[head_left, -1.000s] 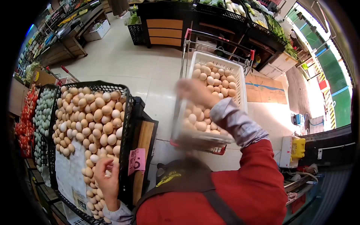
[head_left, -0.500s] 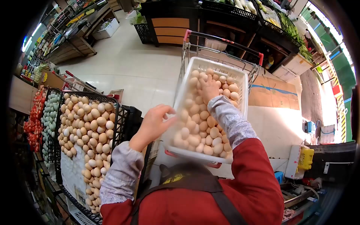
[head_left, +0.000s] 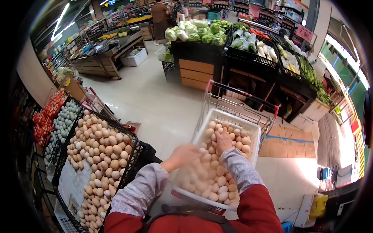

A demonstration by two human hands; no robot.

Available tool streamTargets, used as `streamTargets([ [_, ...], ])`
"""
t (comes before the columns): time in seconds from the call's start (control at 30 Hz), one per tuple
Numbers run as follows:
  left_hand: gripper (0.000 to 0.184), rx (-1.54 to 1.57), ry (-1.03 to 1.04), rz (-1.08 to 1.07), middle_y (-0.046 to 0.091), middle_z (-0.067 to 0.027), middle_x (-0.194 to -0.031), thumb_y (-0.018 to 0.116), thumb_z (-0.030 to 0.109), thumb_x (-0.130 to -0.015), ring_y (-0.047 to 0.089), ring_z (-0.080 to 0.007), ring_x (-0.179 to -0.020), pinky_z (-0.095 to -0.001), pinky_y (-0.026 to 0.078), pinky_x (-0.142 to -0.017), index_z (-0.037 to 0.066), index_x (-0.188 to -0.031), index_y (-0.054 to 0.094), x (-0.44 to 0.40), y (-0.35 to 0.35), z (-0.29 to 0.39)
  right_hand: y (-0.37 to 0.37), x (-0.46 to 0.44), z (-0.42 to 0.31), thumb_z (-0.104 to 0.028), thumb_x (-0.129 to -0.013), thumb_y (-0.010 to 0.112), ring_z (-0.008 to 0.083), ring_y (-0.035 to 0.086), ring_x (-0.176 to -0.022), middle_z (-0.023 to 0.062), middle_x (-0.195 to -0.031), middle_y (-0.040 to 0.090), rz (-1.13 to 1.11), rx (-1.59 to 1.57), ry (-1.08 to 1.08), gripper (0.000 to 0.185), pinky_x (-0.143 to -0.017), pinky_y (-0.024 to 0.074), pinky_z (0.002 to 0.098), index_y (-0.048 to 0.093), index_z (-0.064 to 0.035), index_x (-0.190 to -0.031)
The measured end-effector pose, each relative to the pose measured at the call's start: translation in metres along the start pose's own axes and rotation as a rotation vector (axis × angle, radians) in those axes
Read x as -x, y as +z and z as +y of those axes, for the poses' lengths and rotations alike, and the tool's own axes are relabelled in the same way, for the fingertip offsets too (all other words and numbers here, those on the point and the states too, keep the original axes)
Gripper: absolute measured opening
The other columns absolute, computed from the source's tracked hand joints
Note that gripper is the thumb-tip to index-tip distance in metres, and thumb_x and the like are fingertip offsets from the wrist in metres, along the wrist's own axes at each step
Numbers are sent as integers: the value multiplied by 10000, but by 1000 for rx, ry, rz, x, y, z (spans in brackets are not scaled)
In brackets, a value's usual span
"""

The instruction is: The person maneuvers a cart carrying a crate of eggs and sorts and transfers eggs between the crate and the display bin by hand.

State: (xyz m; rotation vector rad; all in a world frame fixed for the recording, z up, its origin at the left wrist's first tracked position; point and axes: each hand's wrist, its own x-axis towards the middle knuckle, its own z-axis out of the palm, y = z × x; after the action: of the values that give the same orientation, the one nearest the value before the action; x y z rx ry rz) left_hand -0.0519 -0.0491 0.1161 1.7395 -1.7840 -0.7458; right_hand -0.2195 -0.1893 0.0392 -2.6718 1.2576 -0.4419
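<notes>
A white basket (head_left: 253, 151) of brown eggs (head_left: 221, 181) rests on a metal shopping cart with a red-ended handle. My right hand (head_left: 222, 143) is down among the eggs in its upper part, fingers spread and touching them; whether it grips one is hidden. Over the basket's left edge is my left hand (head_left: 185, 155), smeared by motion, its fingers beside a pale egg. To the left stands a black crate (head_left: 64, 158) with a heap of brown eggs (head_left: 101, 149) and a bare whitish liner at its lower left.
Pale green eggs (head_left: 67, 120) and red-netted goods (head_left: 46, 116) lie at the far left. Behind the cart is a vegetable stand (head_left: 196, 72) with cabbages (head_left: 202, 31). Two people (head_left: 159, 19) are at the back. Flattened cardboard (head_left: 289, 143) lies on the floor at right.
The view has tilted up, showing more of the shop. My left hand went from the black crate to the basket's left side. My right hand moved onto the eggs in the basket's upper part.
</notes>
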Motion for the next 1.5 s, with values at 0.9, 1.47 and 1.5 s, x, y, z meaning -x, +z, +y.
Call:
streamTargets([
  [0.9,229,113,-169,32,566,-167,-999,603,92,-782,606,-314,-880,-405,525,-709,52,-994,525,-149,102,-26,-59,9,83,-437,-848,633,95,545,-698,-10,-868,569,-4,-1752,780,340,-576,468,264,550,-147,-1006],
  [1.47,190,-295,195,-490,663,-162,-879,603,151,-728,640,-313,-867,-422,510,-737,25,-857,665,-148,118,-33,-54,61,84,-420,-873,630,147,610,-724,51,-906,591,65,-2060,652,416,-498,508,255,511,-124,-1140],
  [1.5,249,-213,188,-559,663,-198,-917,580,166,-721,642,-339,-865,-423,509,-759,11,-892,674,-154,130,-49,-56,61,79,-424,-881,618,142,613,-725,42,-898,597,77,-2073,663,401,-493,509,257,518,-131,-1136],
])
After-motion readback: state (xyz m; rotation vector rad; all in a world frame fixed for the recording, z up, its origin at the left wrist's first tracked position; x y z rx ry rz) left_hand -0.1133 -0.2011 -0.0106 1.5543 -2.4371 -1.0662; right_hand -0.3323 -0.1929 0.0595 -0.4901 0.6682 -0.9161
